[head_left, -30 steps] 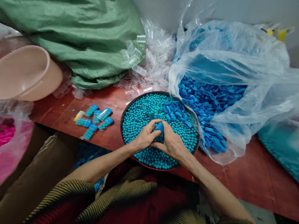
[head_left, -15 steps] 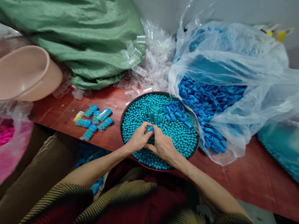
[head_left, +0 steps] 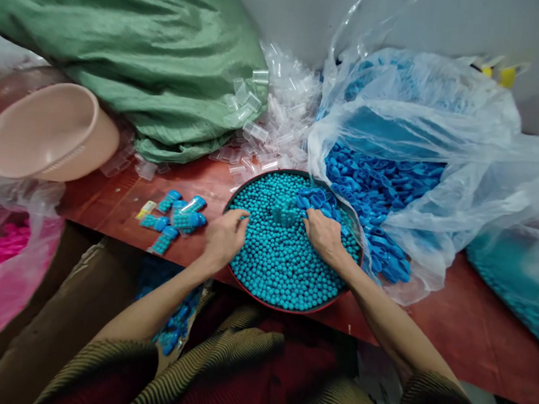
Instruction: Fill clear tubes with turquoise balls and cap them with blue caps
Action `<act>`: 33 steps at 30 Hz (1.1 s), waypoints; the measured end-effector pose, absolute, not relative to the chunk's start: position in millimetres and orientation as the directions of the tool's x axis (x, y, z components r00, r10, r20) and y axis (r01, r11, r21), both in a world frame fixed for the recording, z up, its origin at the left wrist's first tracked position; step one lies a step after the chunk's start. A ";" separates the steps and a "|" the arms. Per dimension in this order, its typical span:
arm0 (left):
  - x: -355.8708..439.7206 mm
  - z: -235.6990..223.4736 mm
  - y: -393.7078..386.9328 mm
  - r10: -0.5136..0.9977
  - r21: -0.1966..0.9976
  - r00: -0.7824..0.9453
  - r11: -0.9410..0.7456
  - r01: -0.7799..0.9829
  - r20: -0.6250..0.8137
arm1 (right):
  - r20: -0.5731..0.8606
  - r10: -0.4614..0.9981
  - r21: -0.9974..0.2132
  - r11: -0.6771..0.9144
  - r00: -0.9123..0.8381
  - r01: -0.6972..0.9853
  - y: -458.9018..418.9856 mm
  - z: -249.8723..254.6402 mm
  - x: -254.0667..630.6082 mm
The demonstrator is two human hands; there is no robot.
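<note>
My left hand (head_left: pixel 225 237) is over the left rim of a round tray (head_left: pixel 292 310) full of turquoise beads (head_left: pixel 287 271). Its thumb and fingers are bent with a gap between them, and nothing shows inside. My right hand (head_left: pixel 323 233) has its fingers drawn together at the edge of some blue plastic caps (head_left: pixel 318 198) lying on the beads; what the fingertips hold is hidden. Between the hands, a clear container of beads (head_left: pixel 285 212) stands in the tray. Several filled, blue-capped containers (head_left: pixel 164 241) lie on the table left of my left hand.
Clear empty tubes (head_left: pixel 286 126) are heaped behind the tray beside a green sack (head_left: pixel 168 65). On the right, a plastic bag (head_left: pixel 474 179) spills blue caps. A pink basin (head_left: pixel 48 131) stands at the left, above a bag of pink pieces (head_left: pixel 2 251). The red table edge (head_left: pixel 375 332) runs in front.
My hands were together over the tray around a blue-capped container and have parted. The left moved left to the rim, the right up to the caps. The container has left my hands.
</note>
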State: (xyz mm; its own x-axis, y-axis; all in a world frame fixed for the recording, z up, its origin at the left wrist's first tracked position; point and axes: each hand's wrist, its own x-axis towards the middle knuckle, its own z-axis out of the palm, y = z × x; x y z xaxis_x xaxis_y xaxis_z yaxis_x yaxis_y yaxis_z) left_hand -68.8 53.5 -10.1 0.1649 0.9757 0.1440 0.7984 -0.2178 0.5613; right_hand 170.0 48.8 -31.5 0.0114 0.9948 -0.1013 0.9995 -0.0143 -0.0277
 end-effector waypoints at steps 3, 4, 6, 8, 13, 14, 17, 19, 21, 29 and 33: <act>-30.1 -22.4 58.3 0.961 0.605 0.276 -0.218 0.766 -0.003 | -0.151 0.989 0.011 0.003 -0.002 1.000 35.8 -30.4 176.8; -21.4 -26.3 61.1 0.953 0.610 0.301 -0.222 0.761 -0.028 | -0.169 0.986 0.012 0.015 -0.013 1.000 32.0 -29.4 180.7; -10.1 -33.0 66.5 0.942 0.616 0.332 -0.230 0.754 -0.055 | -0.189 0.982 -0.008 0.026 -0.027 1.000 28.8 -26.6 187.1; -4.3 -37.7 70.5 0.942 0.622 0.328 -0.215 0.753 -0.071 | -0.168 0.986 -0.037 0.006 -0.013 0.999 32.5 -24.1 187.7; 5.2 -40.4 71.0 0.969 0.619 0.238 -0.143 0.772 -0.073 | -0.113 0.994 0.002 -0.011 0.011 1.000 52.9 -26.8 168.8; 7.6 -40.1 69.9 0.969 0.616 0.234 -0.141 0.775 -0.073 | -0.113 0.994 0.013 0.004 -0.003 1.000 54.1 -28.7 166.1; 15.4 -38.6 65.9 0.966 0.600 0.253 -0.167 0.782 -0.061 | -0.089 0.995 0.048 0.053 -0.049 0.997 48.2 -33.9 167.9; 20.0 -37.6 63.7 0.961 0.576 0.270 -0.187 0.796 -0.061 | -0.078 0.992 0.072 0.108 -0.102 0.992 39.7 -35.9 174.4; 23.6 -36.6 62.4 0.955 0.545 0.287 -0.200 0.814 -0.078 | -0.091 0.983 0.083 0.169 -0.162 0.982 32.2 -36.9 180.6; 37.0 -36.8 62.6 0.954 0.402 0.268 -0.194 0.895 -0.136 | -0.072 0.992 0.034 0.102 -0.099 0.994 28.5 -43.1 190.0; 40.4 -38.9 63.5 0.951 0.408 0.272 -0.194 0.892 -0.145 | -0.051 0.992 -0.050 0.117 -0.119 0.992 26.6 -40.0 199.9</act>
State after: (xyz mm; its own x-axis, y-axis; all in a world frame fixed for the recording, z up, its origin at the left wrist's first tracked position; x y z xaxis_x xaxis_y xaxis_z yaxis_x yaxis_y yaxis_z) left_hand 40.4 63.5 -38.9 0.2725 0.9513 -0.1445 0.8922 -0.1935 0.4082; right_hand 199.9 26.6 -40.0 -0.1195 0.9915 -0.0513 0.9919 0.1169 -0.0499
